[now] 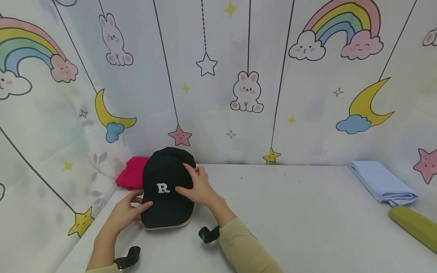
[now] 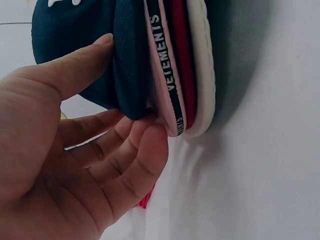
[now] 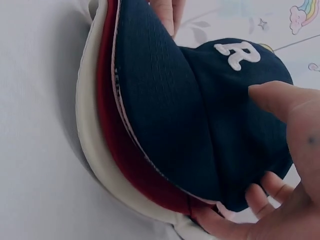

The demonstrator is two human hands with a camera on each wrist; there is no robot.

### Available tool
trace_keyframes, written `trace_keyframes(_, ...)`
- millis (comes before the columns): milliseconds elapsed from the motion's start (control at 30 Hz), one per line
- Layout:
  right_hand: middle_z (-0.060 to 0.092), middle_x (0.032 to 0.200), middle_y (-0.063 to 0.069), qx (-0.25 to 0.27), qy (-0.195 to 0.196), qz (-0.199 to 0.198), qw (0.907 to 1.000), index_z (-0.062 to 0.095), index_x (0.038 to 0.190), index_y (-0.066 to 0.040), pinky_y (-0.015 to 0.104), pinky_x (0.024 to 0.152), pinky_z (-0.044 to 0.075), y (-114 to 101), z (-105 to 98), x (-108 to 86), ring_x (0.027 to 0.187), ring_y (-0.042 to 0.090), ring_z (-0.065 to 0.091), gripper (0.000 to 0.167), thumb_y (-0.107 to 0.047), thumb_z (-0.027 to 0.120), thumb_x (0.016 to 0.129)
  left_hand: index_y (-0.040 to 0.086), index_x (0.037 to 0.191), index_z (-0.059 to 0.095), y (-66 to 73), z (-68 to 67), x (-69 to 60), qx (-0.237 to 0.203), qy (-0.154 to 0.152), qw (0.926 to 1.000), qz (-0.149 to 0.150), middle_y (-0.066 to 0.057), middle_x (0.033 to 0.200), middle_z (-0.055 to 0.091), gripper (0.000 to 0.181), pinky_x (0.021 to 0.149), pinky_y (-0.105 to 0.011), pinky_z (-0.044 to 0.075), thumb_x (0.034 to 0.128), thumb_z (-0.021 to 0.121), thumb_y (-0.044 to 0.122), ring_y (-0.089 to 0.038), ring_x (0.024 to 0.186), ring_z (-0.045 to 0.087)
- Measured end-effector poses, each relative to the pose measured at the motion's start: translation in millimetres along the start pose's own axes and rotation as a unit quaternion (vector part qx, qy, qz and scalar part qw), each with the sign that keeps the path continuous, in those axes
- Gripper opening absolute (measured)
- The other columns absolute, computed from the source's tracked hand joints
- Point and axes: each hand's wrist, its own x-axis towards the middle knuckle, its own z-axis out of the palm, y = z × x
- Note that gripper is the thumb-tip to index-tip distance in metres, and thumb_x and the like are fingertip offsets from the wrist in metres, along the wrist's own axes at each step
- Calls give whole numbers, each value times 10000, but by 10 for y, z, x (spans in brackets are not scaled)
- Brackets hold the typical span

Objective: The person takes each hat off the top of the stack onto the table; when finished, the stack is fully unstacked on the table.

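Observation:
A dark navy cap (image 1: 167, 167) with a white letter R tops a stack of caps, brim toward me. Under it, the left wrist view shows a pink band (image 2: 160, 75) lettered VETEMENTS, then a red brim (image 2: 181, 60) and a cream brim (image 2: 202, 65). My left hand (image 1: 124, 214) holds the navy cap by its left side, thumb on top and fingers curled at the brim's edge. Across the right side of the cap my right hand (image 1: 201, 189) spreads its grip, thumb on the front of the crown, fingers round the side, one by the red cap (image 3: 112, 135).
Behind the stack, at its left, lies a bright pink-red fabric item (image 1: 131, 174). A folded light blue cloth (image 1: 382, 182) is at the far right, near an olive-green rounded object (image 1: 413, 227). The white table (image 1: 290, 220) meets a patterned curtain (image 1: 218, 94) at the back.

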Motion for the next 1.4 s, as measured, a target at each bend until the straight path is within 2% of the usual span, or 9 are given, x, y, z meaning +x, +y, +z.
trace_keyframes(200,338,1292,84,233,-24,30,9997,292,1590,-269,507,978,453,-27,18,-31,1215,270,343,819,-400,721,904,-28,1466,403,12,8,-18,-114,-39,9999,-65,-248,1240,542,751,689,-351,599,922,747,360,-286,942,624)
trace_keyframes(433,338,1314,99,381,38,-43,9993,302,1590,-269,511,991,439,-43,16,-46,1236,277,335,809,-380,709,900,-41,1472,392,31,9,-36,-256,-52,9996,-80,-259,1249,531,765,671,-344,597,921,749,351,-283,928,630)
trace_keyframes(767,327,1370,117,652,263,-253,9972,319,1585,-296,543,1003,429,-159,-69,-40,1262,284,334,771,-375,693,915,-46,1495,361,96,-45,-24,-155,-25,9999,9,-271,1291,513,819,697,-323,584,928,726,420,-264,943,634)
trace_keyframes(967,330,1374,135,730,369,-357,9960,317,1587,-280,561,1003,427,-230,-156,-41,1267,299,340,772,-363,692,918,-64,1490,355,187,-75,-38,-97,133,9997,169,-268,1315,511,841,689,-312,574,925,726,437,-244,912,651)
trace_keyframes(1200,359,1304,114,727,476,-375,9955,323,1586,-275,548,982,426,-302,-264,-60,1238,299,347,771,-364,689,914,-39,1504,355,306,-88,-77,70,312,9991,271,-252,1349,503,845,713,-292,559,924,720,455,-275,966,648)
trace_keyframes(1400,362,1288,110,619,539,-498,9954,321,1587,-284,530,987,421,-348,-362,-75,1232,298,352,767,-339,687,915,-19,1515,353,397,-79,-91,123,471,9980,403,-253,1325,526,849,712,-291,557,919,726,457,-245,878,657)
